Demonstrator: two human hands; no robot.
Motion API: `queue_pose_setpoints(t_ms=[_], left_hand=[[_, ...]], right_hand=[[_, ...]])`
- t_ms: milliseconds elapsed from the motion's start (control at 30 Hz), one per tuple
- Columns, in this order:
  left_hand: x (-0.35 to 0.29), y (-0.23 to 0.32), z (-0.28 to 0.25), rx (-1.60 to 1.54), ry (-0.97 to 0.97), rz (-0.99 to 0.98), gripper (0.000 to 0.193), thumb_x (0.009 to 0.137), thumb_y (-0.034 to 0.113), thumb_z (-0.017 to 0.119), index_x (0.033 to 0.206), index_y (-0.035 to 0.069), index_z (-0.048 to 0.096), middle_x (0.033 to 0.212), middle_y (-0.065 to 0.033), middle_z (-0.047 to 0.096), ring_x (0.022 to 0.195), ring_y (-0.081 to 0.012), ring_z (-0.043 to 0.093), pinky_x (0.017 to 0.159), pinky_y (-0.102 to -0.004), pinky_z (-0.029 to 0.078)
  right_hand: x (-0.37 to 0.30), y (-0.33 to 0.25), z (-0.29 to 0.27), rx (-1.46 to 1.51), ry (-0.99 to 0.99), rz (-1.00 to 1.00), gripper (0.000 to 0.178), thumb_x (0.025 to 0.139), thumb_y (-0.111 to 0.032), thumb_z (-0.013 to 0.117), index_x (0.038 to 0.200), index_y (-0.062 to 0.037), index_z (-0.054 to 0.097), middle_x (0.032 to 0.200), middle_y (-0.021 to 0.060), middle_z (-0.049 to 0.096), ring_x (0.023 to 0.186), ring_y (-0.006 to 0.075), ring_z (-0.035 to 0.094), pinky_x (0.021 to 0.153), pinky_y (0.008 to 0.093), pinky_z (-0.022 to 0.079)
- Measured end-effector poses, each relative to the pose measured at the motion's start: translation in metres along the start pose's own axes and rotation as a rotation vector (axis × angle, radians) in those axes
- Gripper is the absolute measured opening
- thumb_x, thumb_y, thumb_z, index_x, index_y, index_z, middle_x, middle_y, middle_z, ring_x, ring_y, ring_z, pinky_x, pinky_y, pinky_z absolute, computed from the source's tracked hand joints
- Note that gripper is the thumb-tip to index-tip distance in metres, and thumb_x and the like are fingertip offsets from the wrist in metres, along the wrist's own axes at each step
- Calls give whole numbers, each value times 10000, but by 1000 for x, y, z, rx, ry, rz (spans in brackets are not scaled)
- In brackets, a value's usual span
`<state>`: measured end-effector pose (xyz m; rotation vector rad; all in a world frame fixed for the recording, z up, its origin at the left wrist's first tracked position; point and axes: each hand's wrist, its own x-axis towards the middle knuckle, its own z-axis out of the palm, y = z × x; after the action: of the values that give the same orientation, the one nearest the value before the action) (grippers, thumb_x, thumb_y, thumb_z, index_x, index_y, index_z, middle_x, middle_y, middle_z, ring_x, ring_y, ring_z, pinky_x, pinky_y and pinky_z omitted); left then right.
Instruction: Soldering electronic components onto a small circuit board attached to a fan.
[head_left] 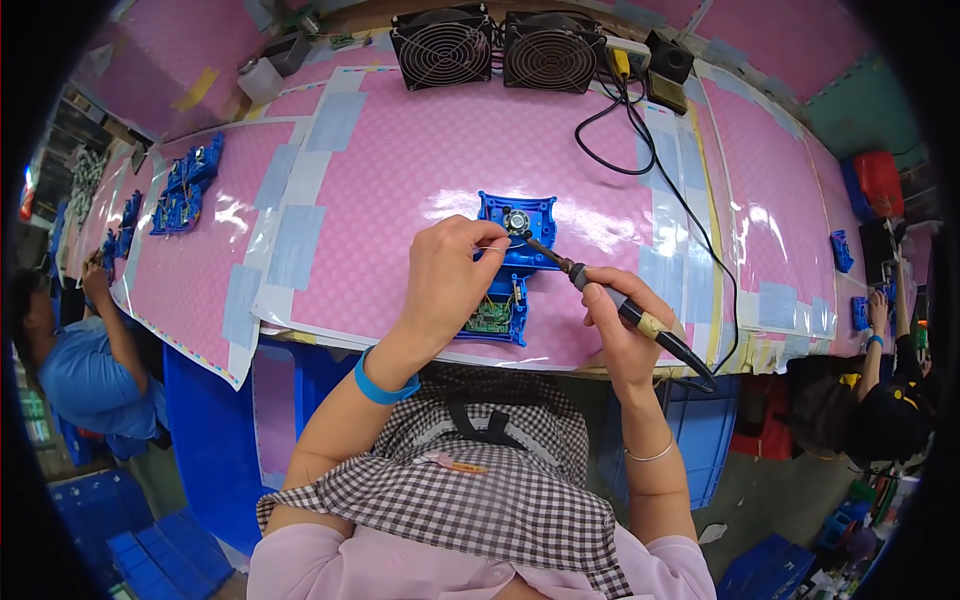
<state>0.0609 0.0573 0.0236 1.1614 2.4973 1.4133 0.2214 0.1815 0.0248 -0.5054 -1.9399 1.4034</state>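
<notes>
A blue plastic housing [546,213] lies opened on the pink bench, with a round speaker [517,222] set in its far half. Its near half holds a green circuit board [490,318]. Held like a pen, a soldering iron [603,289] is in my right hand [630,325], and its tip reaches to the speaker's edge. My left hand [452,275] pinches a thin pale strand [490,248], solder or wire, whose end runs to the same spot. The left fingers cover part of the housing.
Two black fans [444,48] stand at the bench's far edge. A black cord [700,225] runs down the right side from a power strip [628,50]. Several blue housings [185,190] lie at the left. Blue bins [210,440] stand below. Other people work at both sides.
</notes>
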Motion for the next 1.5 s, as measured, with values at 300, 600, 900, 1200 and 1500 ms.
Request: queue_pose_setpoints(t_ms=[300, 600, 900, 1200, 1500], left_hand=[[0, 1, 0, 5, -16, 4, 122, 755, 86, 692, 840, 0, 707, 771, -125, 674, 702, -221, 649, 616, -313, 501], [0, -1, 1, -2, 7, 31, 117, 743, 87, 671, 828, 11, 699, 740, -156, 649, 678, -287, 643, 630, -378, 499], [1, 0, 0, -8, -9, 40, 113, 750, 86, 669, 824, 4, 690, 751, -160, 647, 687, -294, 644, 635, -381, 501], [1, 0, 2, 10, -17, 16, 121, 749, 79, 692, 835, -5, 701, 765, -130, 668, 695, -223, 651, 588, -321, 500], [2, 0, 1, 26, -16, 14, 120, 749, 78, 689, 829, -10, 698, 758, -133, 670, 697, -220, 658, 598, -320, 505]], right_hand=[[3, 4, 3, 1, -2, -17, 156, 833, -32, 653, 969, 42, 664, 734, 68, 647, 576, 89, 590, 520, 195, 460], [0, -12, -5, 78, 53, 52, 166, 842, -10, 614, 989, 61, 641, 731, 93, 630, 577, 108, 571, 542, 212, 450], [-4, -4, -4, 88, 8, 73, 169, 841, -13, 619, 990, 62, 645, 739, 83, 628, 577, 102, 568, 543, 208, 451], [2, 2, 3, 5, -11, 35, 157, 837, -36, 647, 970, 46, 663, 745, 71, 646, 579, 93, 585, 529, 200, 454], [0, -14, -8, 83, 68, 78, 161, 844, -12, 617, 985, 61, 645, 739, 96, 627, 574, 114, 567, 543, 218, 450]])
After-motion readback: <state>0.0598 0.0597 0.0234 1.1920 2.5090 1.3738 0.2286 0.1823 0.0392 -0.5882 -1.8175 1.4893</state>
